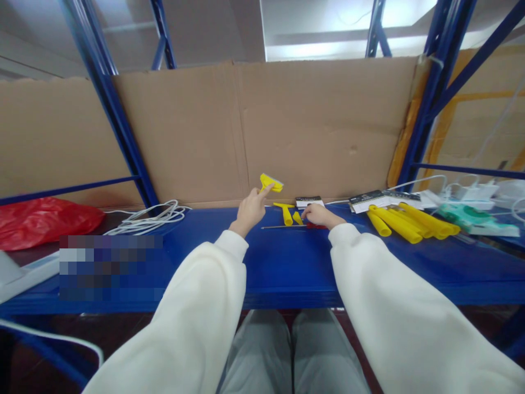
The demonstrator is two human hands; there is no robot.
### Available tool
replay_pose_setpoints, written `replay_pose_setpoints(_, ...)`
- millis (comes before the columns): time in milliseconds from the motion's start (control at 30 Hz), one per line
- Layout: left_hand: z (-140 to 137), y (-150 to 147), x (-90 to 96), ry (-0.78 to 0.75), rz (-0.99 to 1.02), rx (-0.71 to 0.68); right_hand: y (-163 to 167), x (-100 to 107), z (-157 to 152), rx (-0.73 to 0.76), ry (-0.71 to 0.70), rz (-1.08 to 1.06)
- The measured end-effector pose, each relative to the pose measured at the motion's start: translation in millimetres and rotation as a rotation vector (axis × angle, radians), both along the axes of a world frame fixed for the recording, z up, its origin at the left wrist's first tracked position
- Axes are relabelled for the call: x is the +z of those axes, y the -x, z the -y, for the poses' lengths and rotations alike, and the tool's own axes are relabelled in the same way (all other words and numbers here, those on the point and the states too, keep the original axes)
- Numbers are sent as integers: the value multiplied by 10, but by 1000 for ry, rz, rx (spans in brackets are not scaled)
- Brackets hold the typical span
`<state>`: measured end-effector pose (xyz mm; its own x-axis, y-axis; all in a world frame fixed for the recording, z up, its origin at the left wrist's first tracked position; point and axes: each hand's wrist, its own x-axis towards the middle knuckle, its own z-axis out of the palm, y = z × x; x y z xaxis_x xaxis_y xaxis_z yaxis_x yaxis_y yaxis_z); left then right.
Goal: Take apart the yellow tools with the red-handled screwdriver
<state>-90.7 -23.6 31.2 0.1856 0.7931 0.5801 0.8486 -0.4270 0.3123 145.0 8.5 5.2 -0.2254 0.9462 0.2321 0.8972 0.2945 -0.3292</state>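
My left hand [251,209] is raised above the table, its fingers closed on a yellow scraper head [270,183] with a wide, flat end. Lower and to the right, my right hand [318,215] is down at the tabletop with curled fingers; whatever is between the fingertips is too small to make out. A screwdriver [283,226] lies just under that hand, its thin shaft pointing left and its red handle partly covered. Left of the right fingertips are a yellow T-shaped scraper part [287,214] and a small yellow piece [297,218]. Behind the hand lies a black-and-white printed card [308,201].
Several yellow tubular handles [410,221] lie to the right, before printed cards [371,200] and a green-and-white packet [478,219]. A coiled white cable [150,216] and a red bag [51,219] are left. Cardboard [320,120] walls off the back between blue posts [118,126].
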Motion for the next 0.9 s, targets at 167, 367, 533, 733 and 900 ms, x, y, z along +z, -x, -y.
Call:
replay_pose_setpoints(167, 94, 108, -208, 5, -422, 103, 12, 35, 77, 31, 56, 202)
replay_pose_setpoints(367, 152, 23, -286, 36, -525, 31, 63, 67, 183, -77, 127, 237)
replay_pose_setpoints(533, 152, 34, -283, 66, -527, 42, 126, 91, 212, -116, 153, 275)
replay_pose_setpoints(733, 137, 29, -306, 79, -530, -4, 97, 52, 162, -107, 115, 317)
replay_pose_setpoints(900, 116, 32, -327, 71, -520, -43, 49, 13, 97, -166, -88, 114)
